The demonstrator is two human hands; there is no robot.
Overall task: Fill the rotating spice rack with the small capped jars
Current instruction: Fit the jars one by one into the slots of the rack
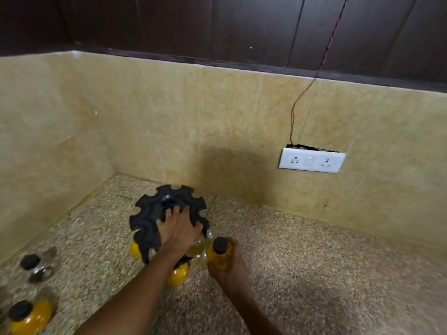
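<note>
A black rotating spice rack (154,211) with notched slots round its top stands on the speckled counter (314,274) near the corner. My left hand (179,228) rests on the rack's top, fingers spread. Yellow-filled jars (177,274) and a clear jar (198,247) hang in its lower slots. Just right of the rack, my right hand (229,267) grips a small jar (219,253) with yellow contents and a black cap, held upright close to the rack's right side.
At the left of the counter stand a yellow jar with a black cap (27,315) and a clear jar with a black cap (33,264). A white socket plate (312,160) sits on the beige back wall, with thin wires above it.
</note>
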